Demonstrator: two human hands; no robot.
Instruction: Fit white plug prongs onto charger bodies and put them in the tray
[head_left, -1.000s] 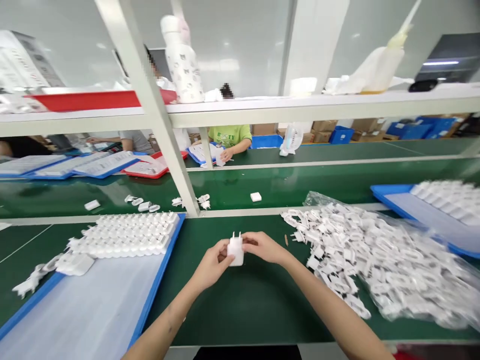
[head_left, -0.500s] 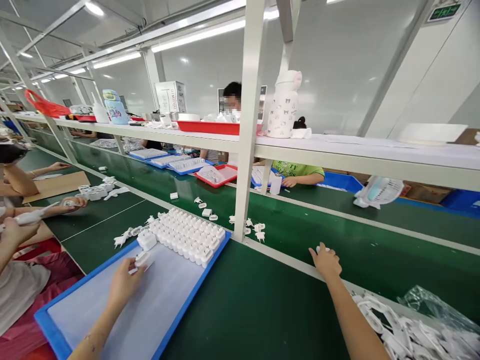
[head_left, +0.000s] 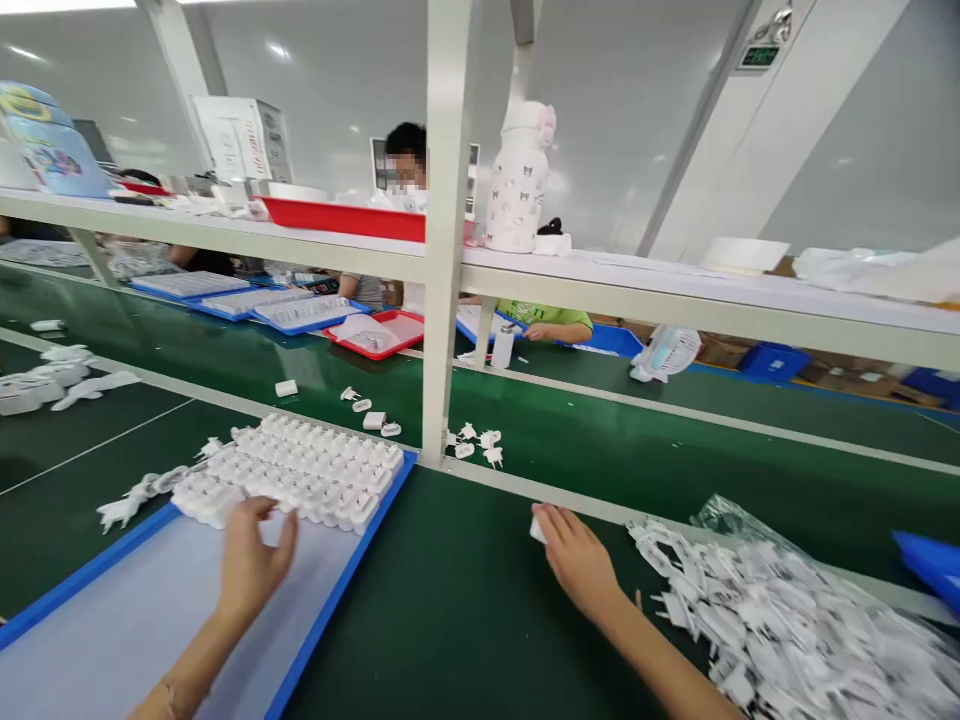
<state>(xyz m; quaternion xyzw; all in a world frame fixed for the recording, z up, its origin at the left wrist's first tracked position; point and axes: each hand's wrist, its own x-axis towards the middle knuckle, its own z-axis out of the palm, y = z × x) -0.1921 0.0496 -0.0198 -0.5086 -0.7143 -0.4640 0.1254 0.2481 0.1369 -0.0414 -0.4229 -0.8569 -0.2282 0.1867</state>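
My left hand (head_left: 251,560) reaches over the blue tray (head_left: 330,600) lined with a white foam sheet. Its fingertips touch the front of the rows of white chargers (head_left: 300,470), thumb held apart, nothing gripped. My right hand (head_left: 574,560) lies low on the green table (head_left: 465,620) to the right. Its fingers are pressed together over a small white part (head_left: 538,530) that pokes out at the fingertips. A heap of white plug parts (head_left: 757,610) on clear plastic sits just right of that hand.
A white upright post (head_left: 442,300) rises between my hands, carrying a shelf (head_left: 675,290) with a white bottle (head_left: 519,180) and a red tray (head_left: 345,217). Loose white pieces (head_left: 474,445) lie on the green belt behind. People work across the belt. A blue tray edge (head_left: 930,560) shows far right.
The view swung right and down. My left hand moved up the tray to the charger rows and no longer shows a charger in it. My right hand drew back from the belt edge.
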